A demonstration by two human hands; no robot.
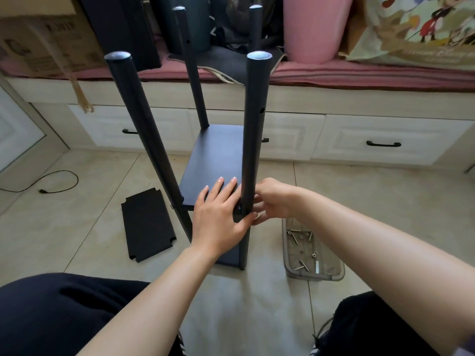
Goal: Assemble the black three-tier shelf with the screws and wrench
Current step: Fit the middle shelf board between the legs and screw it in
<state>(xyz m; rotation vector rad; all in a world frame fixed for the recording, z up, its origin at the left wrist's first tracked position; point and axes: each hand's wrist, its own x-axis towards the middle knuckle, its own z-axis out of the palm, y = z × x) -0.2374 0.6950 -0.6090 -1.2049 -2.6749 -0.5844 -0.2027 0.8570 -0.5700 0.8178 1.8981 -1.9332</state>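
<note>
Left hand (218,217) flat on shelf board (213,163), right hand (272,201) behind front post (253,140)

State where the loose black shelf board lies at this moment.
In the head view, the loose shelf board lies flat on the tiled floor, left of the shelf frame and just beyond the person's left knee.

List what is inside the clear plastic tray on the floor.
The tray holds loose long screws and small nuts, plus a small white item. The right forearm covers its far end.
</note>
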